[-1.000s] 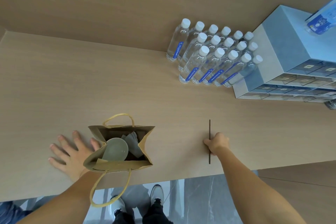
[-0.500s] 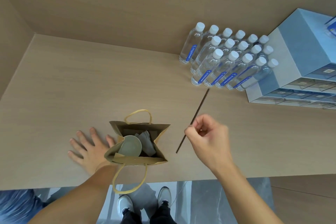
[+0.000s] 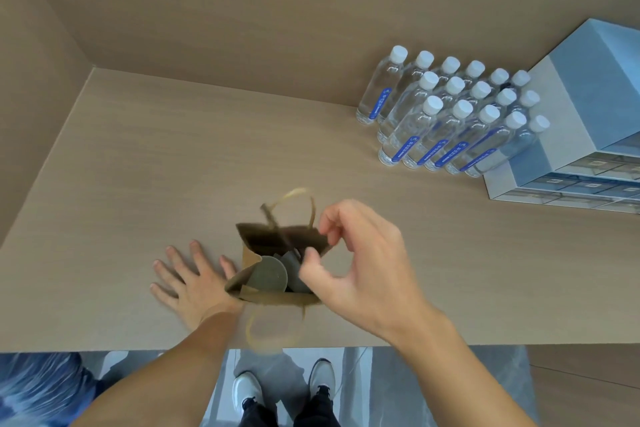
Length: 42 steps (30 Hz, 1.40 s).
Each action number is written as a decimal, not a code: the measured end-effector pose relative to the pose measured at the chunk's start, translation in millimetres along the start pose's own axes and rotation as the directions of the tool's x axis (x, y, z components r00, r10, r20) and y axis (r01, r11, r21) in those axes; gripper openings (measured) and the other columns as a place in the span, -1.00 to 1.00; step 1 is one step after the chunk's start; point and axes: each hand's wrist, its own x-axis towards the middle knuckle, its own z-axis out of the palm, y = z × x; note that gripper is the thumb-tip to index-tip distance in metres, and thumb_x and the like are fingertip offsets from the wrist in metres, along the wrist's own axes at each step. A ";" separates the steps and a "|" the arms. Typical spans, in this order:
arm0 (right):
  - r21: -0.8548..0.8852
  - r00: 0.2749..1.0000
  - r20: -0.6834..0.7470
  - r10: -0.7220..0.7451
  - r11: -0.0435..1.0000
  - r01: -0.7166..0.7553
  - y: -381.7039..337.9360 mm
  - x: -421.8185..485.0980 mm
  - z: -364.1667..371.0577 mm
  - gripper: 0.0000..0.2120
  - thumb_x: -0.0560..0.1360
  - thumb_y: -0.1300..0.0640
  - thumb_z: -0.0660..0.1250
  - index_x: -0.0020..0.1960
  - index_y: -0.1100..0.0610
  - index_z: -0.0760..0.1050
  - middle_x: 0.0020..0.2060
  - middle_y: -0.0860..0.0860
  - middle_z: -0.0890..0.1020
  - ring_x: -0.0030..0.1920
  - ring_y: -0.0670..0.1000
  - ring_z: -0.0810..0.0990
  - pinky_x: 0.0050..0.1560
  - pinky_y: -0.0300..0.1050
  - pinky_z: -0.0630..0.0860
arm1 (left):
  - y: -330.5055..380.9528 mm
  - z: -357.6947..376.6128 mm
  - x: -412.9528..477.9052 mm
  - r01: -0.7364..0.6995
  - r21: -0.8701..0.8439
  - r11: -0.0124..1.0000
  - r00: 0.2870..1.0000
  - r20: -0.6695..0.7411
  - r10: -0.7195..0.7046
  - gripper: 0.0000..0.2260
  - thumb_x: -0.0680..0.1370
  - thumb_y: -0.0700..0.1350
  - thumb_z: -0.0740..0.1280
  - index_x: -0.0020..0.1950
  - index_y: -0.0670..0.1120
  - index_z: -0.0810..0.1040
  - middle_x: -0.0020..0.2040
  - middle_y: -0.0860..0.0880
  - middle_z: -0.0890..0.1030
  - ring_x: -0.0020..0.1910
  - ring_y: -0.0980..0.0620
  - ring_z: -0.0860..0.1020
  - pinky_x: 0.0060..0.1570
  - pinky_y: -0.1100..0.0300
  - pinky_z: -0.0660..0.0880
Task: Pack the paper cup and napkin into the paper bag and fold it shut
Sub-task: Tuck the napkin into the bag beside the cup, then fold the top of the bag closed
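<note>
A brown paper bag (image 3: 273, 298) stands open near the table's front edge. Inside it sit the paper cup (image 3: 268, 277), seen from above, and a grey napkin (image 3: 290, 262) to its right. A thin dark stick (image 3: 275, 227), blurred, slants into the bag's far side, clear of my fingers. My right hand (image 3: 360, 267) hovers over the bag's right side with thumb and index finger apart and nothing in them. My left hand (image 3: 188, 279) lies flat on the table, fingers spread, with its thumb against the bag's left wall.
Several water bottles (image 3: 446, 114) stand in rows at the back right, next to blue-grey drawer boxes (image 3: 575, 149). A wall runs along the table's left side and back. The bag's near handle (image 3: 270, 334) hangs over the table's front edge (image 3: 346, 346).
My right hand lifted the dark stick from the table on the right, carried it left over the bag and let it go. The left hand stayed beside the bag.
</note>
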 end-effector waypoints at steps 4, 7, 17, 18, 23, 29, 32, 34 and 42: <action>0.046 0.997 -0.073 -0.015 0.999 0.019 -2.3 -15.0 -15.4 -0.88 0.30 0.21 0.37 -0.26 0.12 0.42 -0.41 -0.09 0.39 -0.36 -0.15 0.34 -0.32 -0.36 0.26 | 0.6 -0.3 0.0 0.005 -0.014 1.000 1.000 0.006 -0.005 -0.44 0.61 0.18 0.04 0.60 0.05 0.10 0.67 -0.13 0.01 0.63 -0.19 -0.15 0.55 -0.24 -0.26; 0.042 0.996 -0.061 0.069 0.997 -0.067 12.0 -23.3 -13.2 -0.84 0.33 0.25 0.40 -0.28 0.10 0.42 -0.43 -0.08 0.42 -0.37 -0.11 0.37 -0.33 -0.38 0.27 | -1.3 0.9 -0.1 -0.014 0.020 1.000 1.000 -0.010 0.014 -0.44 0.62 0.20 -0.02 0.60 0.04 0.09 0.66 -0.15 0.02 0.63 -0.21 -0.14 0.54 -0.24 -0.27; 0.164 0.908 0.178 0.380 0.898 -0.408 35.4 -77.0 -3.3 -0.70 0.39 0.19 0.35 0.02 -0.15 0.47 -0.08 -0.12 0.60 -0.10 -0.06 0.56 -0.21 -0.25 0.50 | -12.6 -56.3 8.7 -0.113 -0.349 0.930 0.950 0.236 0.204 -0.43 0.54 -0.09 0.38 0.51 -0.07 0.27 0.58 -0.24 0.20 0.56 -0.32 0.11 0.53 -0.27 0.10; 0.181 0.896 0.219 0.385 0.887 -0.425 36.2 -81.1 -1.3 -0.65 0.39 0.17 0.36 0.09 -0.18 0.45 -0.02 -0.16 0.58 -0.05 -0.09 0.56 -0.17 -0.26 0.51 | -18.0 -74.3 9.9 -0.155 -0.508 0.847 0.920 0.238 0.311 -0.56 0.54 -0.21 0.38 0.40 -0.08 0.41 0.47 -0.20 0.40 0.48 -0.27 0.31 0.45 -0.17 0.29; 0.251 0.886 0.285 0.366 0.864 -0.437 30.8 -76.9 19.6 -0.55 0.43 0.14 0.42 0.24 -0.18 0.41 0.10 -0.25 0.50 0.08 -0.15 0.51 -0.06 -0.26 0.57 | -30.0 -163.0 -17.2 -0.346 -0.723 0.598 0.692 0.234 0.683 -0.59 0.49 -0.44 0.30 0.01 0.09 0.58 -0.04 0.09 0.68 0.01 0.15 0.60 0.02 0.33 0.49; 0.288 0.912 0.267 0.311 0.878 -0.383 41.0 -47.9 48.1 -0.84 0.47 0.10 0.40 -0.02 -0.14 0.58 0.08 -0.15 0.45 -0.15 0.02 0.53 -0.14 -0.17 0.55 | -12.8 -174.2 -21.1 -0.513 -0.701 0.495 0.525 0.199 0.827 -0.59 0.47 -0.23 0.47 0.06 0.31 0.63 0.18 0.26 0.50 0.25 0.26 0.47 0.34 0.08 0.45; 0.288 0.952 0.181 0.247 0.912 -0.291 53.4 -37.5 45.7 -0.68 0.43 0.18 0.46 -0.18 -0.28 0.57 0.24 -0.23 0.41 0.13 -0.14 0.44 0.02 -0.29 0.49 | -8.9 -178.8 -13.2 -0.593 -0.654 0.470 0.572 0.068 0.817 -0.67 0.44 -0.22 0.53 -0.11 0.27 0.70 0.26 0.21 0.43 0.34 0.19 0.39 0.36 0.07 0.34; 0.406 0.958 0.138 0.252 0.868 -0.287 58.8 -30.5 44.4 -0.65 0.39 0.27 0.49 -0.26 -0.21 0.60 0.16 -0.31 0.54 0.12 -0.13 0.51 0.01 -0.20 0.52 | -5.0 -181.5 -9.6 -0.585 -0.693 0.422 0.580 0.006 0.815 -0.72 0.41 -0.28 0.55 -0.18 0.14 0.70 0.17 0.23 0.59 0.23 0.17 0.55 0.31 0.01 0.49; 0.518 0.962 0.069 0.266 0.814 -0.262 83.7 -2.5 52.9 -0.50 0.35 0.57 0.29 -0.31 -0.04 0.65 -0.34 0.01 0.60 -0.27 -0.13 0.55 -0.19 -0.25 0.43 | 11.0 -169.3 2.9 -0.641 -0.658 0.395 0.608 -0.121 0.785 -0.58 0.42 -0.52 0.40 -0.28 0.04 0.67 -0.05 0.11 0.73 0.08 0.20 0.66 0.17 0.27 0.58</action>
